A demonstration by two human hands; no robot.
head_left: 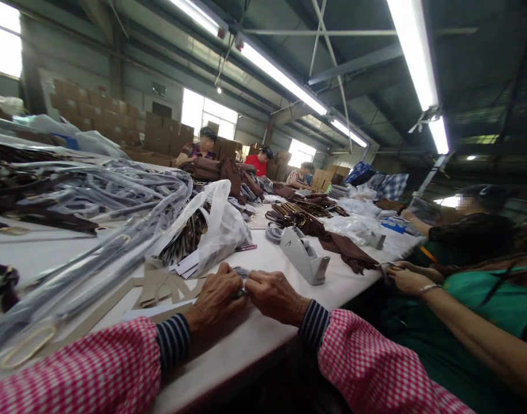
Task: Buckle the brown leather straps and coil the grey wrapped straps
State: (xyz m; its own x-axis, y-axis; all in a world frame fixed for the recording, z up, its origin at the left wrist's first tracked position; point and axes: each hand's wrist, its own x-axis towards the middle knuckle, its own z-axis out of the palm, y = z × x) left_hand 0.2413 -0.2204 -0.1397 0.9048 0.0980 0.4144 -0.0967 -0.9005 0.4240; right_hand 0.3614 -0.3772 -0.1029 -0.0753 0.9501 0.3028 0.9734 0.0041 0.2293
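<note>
- The fingers of the left hand [216, 296] and of the right hand [275, 294], in the middle of the frame, are bent inward with little gap; both seem to pinch one small piece. The thumbs are mostly hidden, so I cannot tell how firm the hold is.
- The counter [216, 359] is the largest thing, and it runs from the lower middle toward the upper left and the right; the hands are over its near edge.
- The heap of grey-covered straps [117, 198] fills the left of the frame. These appear to be already in their wrapping.
- The bare brown straps [48, 220] at the left edge, and the brown pieces with gold-coloured parts [291, 214] right of the centre, show no such cover. I judge that a part is done and a good part is left, but the number I cannot tell.
- The plastic bag [222, 224], just above the left hand, holds many thin strips.
- The tape dispenser [304, 256] stands near the right hand, above and to its right.
- The small grey piece [241, 271] lies between the two hands, touching the fingertips of both; it looks not finished yet, and its shape is mostly covered.
</note>
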